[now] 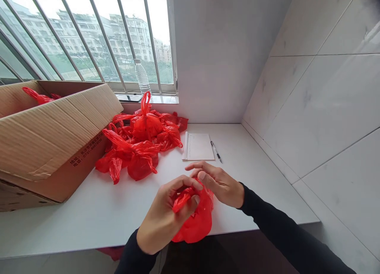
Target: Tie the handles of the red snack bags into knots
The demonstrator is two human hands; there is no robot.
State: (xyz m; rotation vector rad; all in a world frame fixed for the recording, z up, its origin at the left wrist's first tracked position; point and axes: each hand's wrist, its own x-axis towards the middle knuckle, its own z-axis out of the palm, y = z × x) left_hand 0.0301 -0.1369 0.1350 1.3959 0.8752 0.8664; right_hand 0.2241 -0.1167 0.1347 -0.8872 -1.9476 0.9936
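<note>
A red plastic bag [198, 224] with rounded contents hangs at the table's front edge, low in the middle of the head view. My left hand [166, 210] is closed around its gathered handle, which bunches out between thumb and fingers. Just to the right, my right hand [221, 183] reaches over the top of the bag with its fingers stretched out and its thumb apart from them. Whether those fingertips touch the plastic is hard to make out. What the bag contains is hidden.
A pile of tied red plastic bags [142, 159] lies left of centre. Beside it stands an open cardboard box [59, 127] with more red bags inside. A notepad [200, 146] and a pen [216, 151] lie ahead. On the windowsill is a clear bottle [142, 77]. A tiled wall [326, 107] bounds the right.
</note>
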